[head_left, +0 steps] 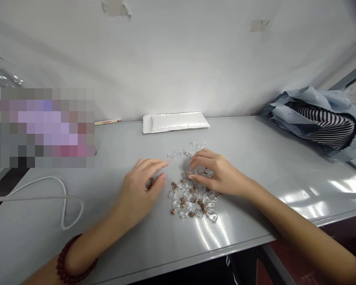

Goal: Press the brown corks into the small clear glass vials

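Okay, from my remote seat on the head camera, I have both bare hands over a grey table (249, 225). The left hand (139, 190) is cupped, its fingers and thumb drawn in around a small brown cork (150, 183), but I can't tell whether it's actually pinched. The right hand (218, 172) is draped over a little glass bottle (201, 171), with the fingers on top and the thumb low against the glass. They sit slightly apart, and I can't tell if they're gripping.

Under that hand is a heap of tiny glass bottles (190, 200), many with corks, lying between the two hands but closer to the right. Just beyond it runs a thin scatter of clear glass pieces (187, 149), too small for me to make out. Farther back, a white padded envelope (175, 122) lies by the wall, with a pencil (107, 122) to its left. A crumpled blue shirt (314, 118) with striped lining sits at the right, and a white cable (63, 198) curls at the left beside a pixelated object (43, 126). A dark red bead bracelet (74, 261) circles my left wrist.
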Action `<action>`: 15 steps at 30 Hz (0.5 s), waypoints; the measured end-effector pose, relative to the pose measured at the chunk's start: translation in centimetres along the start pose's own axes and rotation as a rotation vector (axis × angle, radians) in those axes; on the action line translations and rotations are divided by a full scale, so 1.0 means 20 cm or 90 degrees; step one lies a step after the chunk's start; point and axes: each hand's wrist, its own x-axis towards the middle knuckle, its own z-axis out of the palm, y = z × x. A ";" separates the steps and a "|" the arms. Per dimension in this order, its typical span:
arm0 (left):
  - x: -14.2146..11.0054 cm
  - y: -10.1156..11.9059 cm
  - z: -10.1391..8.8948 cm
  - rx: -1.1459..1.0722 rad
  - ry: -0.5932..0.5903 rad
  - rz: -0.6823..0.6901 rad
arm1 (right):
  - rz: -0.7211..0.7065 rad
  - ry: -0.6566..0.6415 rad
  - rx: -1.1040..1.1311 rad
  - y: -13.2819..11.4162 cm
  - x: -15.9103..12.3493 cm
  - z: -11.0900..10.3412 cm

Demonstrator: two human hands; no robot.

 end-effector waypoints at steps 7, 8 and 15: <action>0.06 -0.10 -0.11 0.117 -0.127 -0.062 | -0.057 -0.066 -0.039 0.03 0.00 -0.06; 0.06 -0.10 -0.13 0.121 -0.142 -0.087 | -0.057 -0.054 -0.036 0.04 0.00 -0.06; 0.06 -0.14 -0.18 0.173 -0.138 -0.146 | -0.019 0.136 -0.115 0.13 0.02 -0.07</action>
